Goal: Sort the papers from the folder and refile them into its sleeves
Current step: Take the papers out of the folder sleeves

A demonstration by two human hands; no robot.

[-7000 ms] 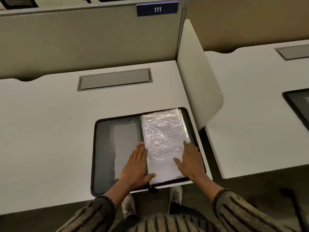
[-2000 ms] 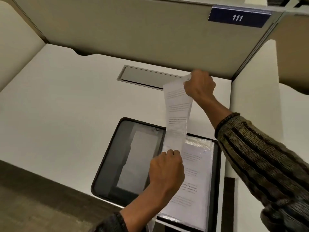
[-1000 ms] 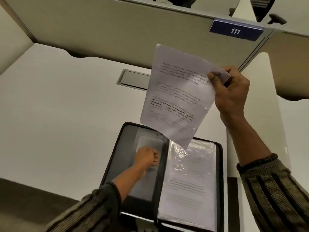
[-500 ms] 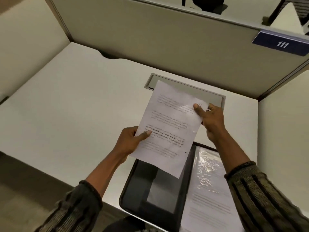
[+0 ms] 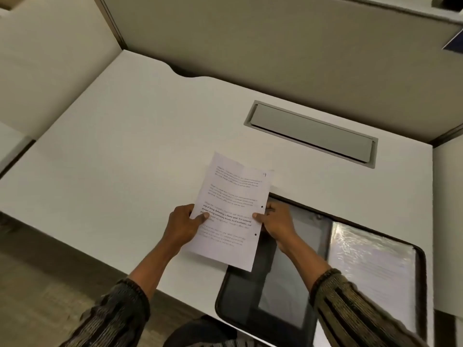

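Note:
A printed white sheet (image 5: 233, 209) with punch holes along its right edge is held low over the desk, just left of the open black folder (image 5: 240, 291). My left hand (image 5: 184, 226) pinches the sheet's left edge with the thumb on top. My right hand (image 5: 275, 220) pinches its right edge, over the folder's left half. The folder's right half carries a glossy plastic sleeve (image 5: 370, 261) with printed paper inside. The sheet's lower right corner overlaps the folder's top left corner.
The white desk (image 5: 120, 159) stretches to the left of the sheet. A grey cable hatch (image 5: 310, 132) is set into the desk behind the sheet. Beige partition walls (image 5: 250, 38) close the back and left. The desk's front edge runs below my forearms.
The sheet has come down and leftward from in front of the hatch to just above the desk. My right hand slid down its right edge. The view has shifted left.

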